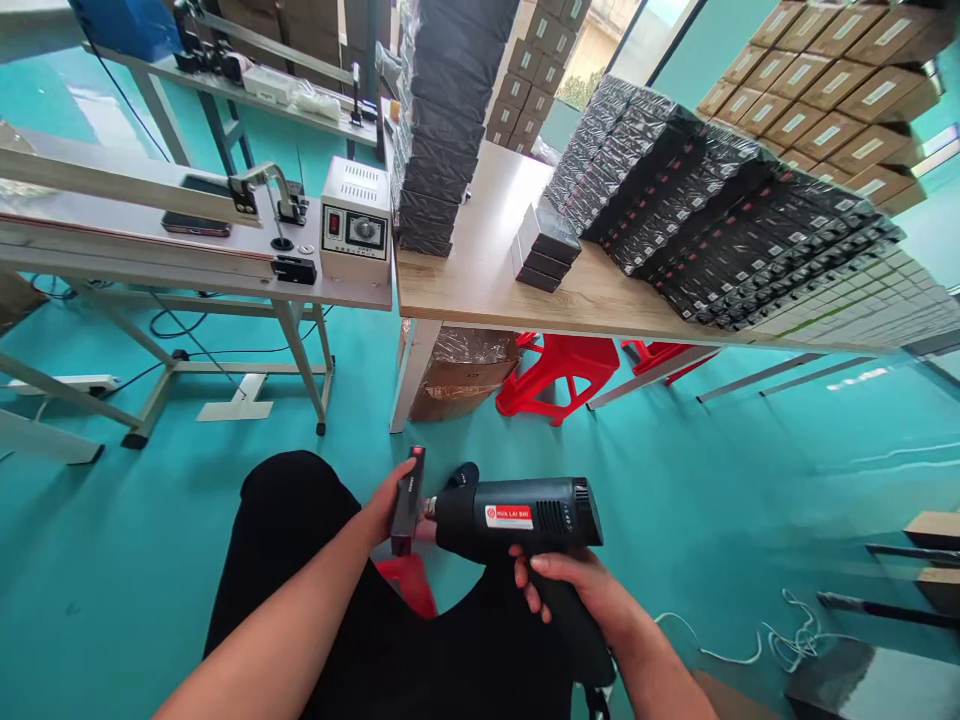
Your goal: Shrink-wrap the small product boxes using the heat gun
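Observation:
In my left hand (386,512) is a small dark box (408,500), held upright over my lap with its narrow side facing me. My right hand (566,580) grips the handle of a black heat gun (517,510) that carries a red and white label. The gun lies level, its metal nozzle pointing left and almost at the box; whether they touch I cannot tell. Part of my left hand is hidden behind the box.
A wooden-topped table (465,290) bears a few dark boxes (547,245) and tall wrapped stacks (660,190). At left stands a sealing machine (356,220) with a long arm. Under the table are a carton (465,375) and a red stool (566,370). A white cable (795,630) lies on the floor.

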`<state>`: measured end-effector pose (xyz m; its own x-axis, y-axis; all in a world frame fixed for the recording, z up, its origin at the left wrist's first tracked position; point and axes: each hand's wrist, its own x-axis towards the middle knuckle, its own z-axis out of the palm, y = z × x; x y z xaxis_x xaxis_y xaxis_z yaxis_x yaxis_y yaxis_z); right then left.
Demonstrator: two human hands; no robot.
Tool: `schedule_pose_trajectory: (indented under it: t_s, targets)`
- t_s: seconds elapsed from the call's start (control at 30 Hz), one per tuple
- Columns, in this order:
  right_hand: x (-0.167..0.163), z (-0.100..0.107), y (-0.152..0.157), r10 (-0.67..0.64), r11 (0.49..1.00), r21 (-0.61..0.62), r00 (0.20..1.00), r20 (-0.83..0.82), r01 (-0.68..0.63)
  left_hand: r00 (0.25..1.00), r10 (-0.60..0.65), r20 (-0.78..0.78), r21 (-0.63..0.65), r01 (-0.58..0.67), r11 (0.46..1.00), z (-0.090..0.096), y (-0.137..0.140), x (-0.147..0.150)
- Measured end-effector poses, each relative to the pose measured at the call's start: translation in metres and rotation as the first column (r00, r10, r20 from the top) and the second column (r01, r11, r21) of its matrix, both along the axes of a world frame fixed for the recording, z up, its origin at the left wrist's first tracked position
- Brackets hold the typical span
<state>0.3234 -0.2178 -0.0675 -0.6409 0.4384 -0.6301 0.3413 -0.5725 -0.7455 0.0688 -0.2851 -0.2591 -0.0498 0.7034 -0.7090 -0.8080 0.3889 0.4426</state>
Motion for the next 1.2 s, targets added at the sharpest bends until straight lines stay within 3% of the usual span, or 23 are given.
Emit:
schedule_pose_trajectory:
  t_s: [0.13, 0.3, 0.47, 0.53, 0.63, 0.67, 0.8, 0.97, 1.1, 1.2]
  targets:
    - [-0.012, -0.003, -0.006, -0.232, 0.970, 0.081, 0.972, 0.025, 0.230, 0.970, 0.178, 0.165, 0.107, -0.197, 0.975, 0.020, -0.001, -0.008]
    - [-0.029, -0.003, -0.014, 0.001, 1.000, -0.002, 0.995, -0.101, -0.001, 0.961, 0.150, 0.233, 0.055, -0.167, 0.984, 0.032, -0.007, -0.011]
    - [-0.049, -0.003, -0.004, -0.177, 0.970, 0.162, 0.984, -0.028, 0.179, 0.966, 0.142, 0.218, 0.071, -0.161, 0.984, 0.028, -0.011, -0.012]
    - [-0.053, 0.001, 0.001, -0.118, 0.983, 0.137, 0.992, -0.050, 0.124, 0.962, 0.136, 0.237, 0.078, -0.159, 0.984, 0.027, -0.012, -0.012]
    - [-0.051, 0.008, 0.003, 0.072, 0.994, 0.083, 0.993, -0.097, -0.064, 0.959, 0.168, 0.230, 0.083, -0.191, 0.978, 0.027, -0.012, -0.014]
    - [-0.049, 0.010, 0.003, 0.079, 0.993, 0.093, 0.992, -0.095, -0.070, 0.957, 0.183, 0.227, 0.088, -0.208, 0.974, 0.027, -0.011, -0.015]
    - [-0.038, 0.009, -0.004, -0.095, 0.981, 0.165, 0.995, -0.022, 0.098, 0.936, 0.240, 0.257, 0.106, -0.275, 0.956, 0.028, -0.009, -0.019]
    - [-0.019, 0.004, -0.025, 0.111, 0.994, 0.018, 0.992, -0.061, -0.110, 0.922, 0.299, 0.247, 0.141, -0.339, 0.930, 0.031, -0.007, -0.023]
    - [-0.008, -0.003, -0.036, -0.185, 0.979, 0.080, 0.982, -0.043, 0.188, 0.928, 0.289, 0.236, 0.147, -0.329, 0.933, 0.033, -0.006, -0.023]
    - [0.002, -0.008, -0.041, -0.140, 0.990, 0.015, 0.987, -0.078, 0.142, 0.936, 0.278, 0.217, 0.120, -0.309, 0.944, 0.033, -0.005, -0.023]
